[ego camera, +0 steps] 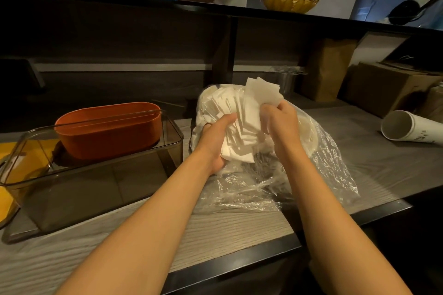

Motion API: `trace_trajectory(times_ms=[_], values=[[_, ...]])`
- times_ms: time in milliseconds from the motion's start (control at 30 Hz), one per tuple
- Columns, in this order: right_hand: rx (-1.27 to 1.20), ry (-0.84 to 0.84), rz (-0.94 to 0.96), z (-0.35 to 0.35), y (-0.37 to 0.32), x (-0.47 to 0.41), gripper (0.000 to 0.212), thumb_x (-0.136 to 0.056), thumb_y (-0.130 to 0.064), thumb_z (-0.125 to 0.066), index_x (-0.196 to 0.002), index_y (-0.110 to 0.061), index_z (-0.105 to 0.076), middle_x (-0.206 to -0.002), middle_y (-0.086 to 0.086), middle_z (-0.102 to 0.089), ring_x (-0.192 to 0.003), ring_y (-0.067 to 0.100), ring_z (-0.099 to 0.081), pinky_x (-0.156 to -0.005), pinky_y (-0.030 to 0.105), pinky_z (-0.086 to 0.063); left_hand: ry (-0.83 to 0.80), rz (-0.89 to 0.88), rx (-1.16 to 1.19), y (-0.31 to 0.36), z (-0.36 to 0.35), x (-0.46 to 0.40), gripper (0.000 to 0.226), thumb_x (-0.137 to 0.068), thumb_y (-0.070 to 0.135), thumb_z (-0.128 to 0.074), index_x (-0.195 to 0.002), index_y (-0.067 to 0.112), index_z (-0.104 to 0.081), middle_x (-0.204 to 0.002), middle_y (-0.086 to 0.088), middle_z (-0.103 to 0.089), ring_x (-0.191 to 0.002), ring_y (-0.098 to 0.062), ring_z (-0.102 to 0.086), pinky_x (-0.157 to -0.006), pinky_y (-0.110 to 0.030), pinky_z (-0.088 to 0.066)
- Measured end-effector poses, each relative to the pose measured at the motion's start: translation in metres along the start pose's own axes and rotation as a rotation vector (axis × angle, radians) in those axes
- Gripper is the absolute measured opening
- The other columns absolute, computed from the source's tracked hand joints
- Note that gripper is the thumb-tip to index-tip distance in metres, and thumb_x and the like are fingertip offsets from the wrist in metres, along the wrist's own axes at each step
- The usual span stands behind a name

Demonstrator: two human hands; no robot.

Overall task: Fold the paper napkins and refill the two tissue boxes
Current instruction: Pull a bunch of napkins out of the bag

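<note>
On the grey wood-grain counter [215,230] a clear plastic bag [318,163] lies open. The white napkin stack [237,117] rises from it, gripped underneath by the left hand [217,141]; the right hand [279,117] pinches its upper sheets. The orange tissue box [107,129] sits well left.

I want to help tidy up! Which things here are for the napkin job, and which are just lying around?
For the job:
paper napkins, held by the left hand and right hand
plastic bag around them
orange box
clear box

Just lying about:
paper cups
brown paper bag
cardboard box
yellow basket on the upper counter
</note>
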State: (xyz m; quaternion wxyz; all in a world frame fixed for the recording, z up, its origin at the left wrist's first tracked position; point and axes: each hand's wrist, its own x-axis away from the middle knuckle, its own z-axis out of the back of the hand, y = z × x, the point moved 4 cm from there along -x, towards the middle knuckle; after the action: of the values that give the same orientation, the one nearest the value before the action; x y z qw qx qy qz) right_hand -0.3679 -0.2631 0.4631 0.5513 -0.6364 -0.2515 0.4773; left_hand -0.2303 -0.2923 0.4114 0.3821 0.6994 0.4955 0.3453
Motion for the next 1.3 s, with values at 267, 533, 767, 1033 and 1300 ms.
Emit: trace_trajectory(times_ms=[267,533,767,1033,1300], values=[[-0.27,0.037,0.018,0.007,-0.012,0.001,0.011,-0.096,-0.014,-0.053,-0.097,-0.017,-0.063,-0.095,0.001,-0.065,-0.082,0.012,-0.062,-0.06,0.027,-0.047,-0.031,-0.008,0.046,0.0,0.002,-0.002,0.034,-0.092,0.033,-0.066,-0.122,0.017,-0.069,-0.116,-0.013,-0.074,-0.105,-0.035,-0.071,-0.097,-0.056,-0.053],[-0.019,0.232,0.034,0.014,0.001,-0.001,0.014,-0.094,-0.013,-0.049,-0.081,-0.012,-0.054,-0.079,0.0,-0.058,-0.065,0.004,-0.055,-0.052,0.024,-0.043,0.01,-0.014,0.074,0.001,0.002,0.002,0.031,-0.093,0.03,-0.064,-0.12,0.015,-0.07,-0.117,-0.016,-0.073,-0.104,-0.037,-0.07,-0.087,-0.05,-0.056],[-0.587,0.031,0.144,0.021,-0.029,0.007,0.017,-0.095,-0.01,-0.044,-0.096,-0.016,-0.06,-0.092,-0.001,-0.062,-0.082,0.012,-0.062,-0.066,0.034,-0.051,-0.003,0.002,0.069,0.003,0.003,0.003,0.026,-0.093,0.031,-0.065,-0.114,0.017,-0.071,-0.1,-0.011,-0.075,-0.083,-0.029,-0.073,-0.067,-0.037,-0.059],[0.038,-0.022,-0.069,0.001,-0.005,0.005,0.016,-0.094,-0.018,-0.058,-0.08,-0.009,-0.058,-0.07,0.006,-0.047,-0.056,0.007,-0.044,-0.052,0.023,-0.036,0.002,-0.017,0.082,0.002,0.0,0.004,0.026,-0.093,0.024,-0.066,-0.118,0.016,-0.069,-0.113,-0.013,-0.075,-0.097,-0.032,-0.072,-0.081,-0.045,-0.06],[0.07,-0.056,-0.127,-0.002,-0.002,0.008,0.009,-0.096,-0.027,-0.065,-0.099,-0.02,-0.068,-0.081,-0.01,-0.064,-0.07,0.005,-0.058,-0.055,0.017,-0.046,-0.026,-0.022,0.089,0.001,0.0,0.004,0.019,-0.095,0.021,-0.064,-0.112,0.016,-0.07,-0.105,-0.011,-0.076,-0.084,-0.026,-0.074,-0.066,-0.037,-0.061]])
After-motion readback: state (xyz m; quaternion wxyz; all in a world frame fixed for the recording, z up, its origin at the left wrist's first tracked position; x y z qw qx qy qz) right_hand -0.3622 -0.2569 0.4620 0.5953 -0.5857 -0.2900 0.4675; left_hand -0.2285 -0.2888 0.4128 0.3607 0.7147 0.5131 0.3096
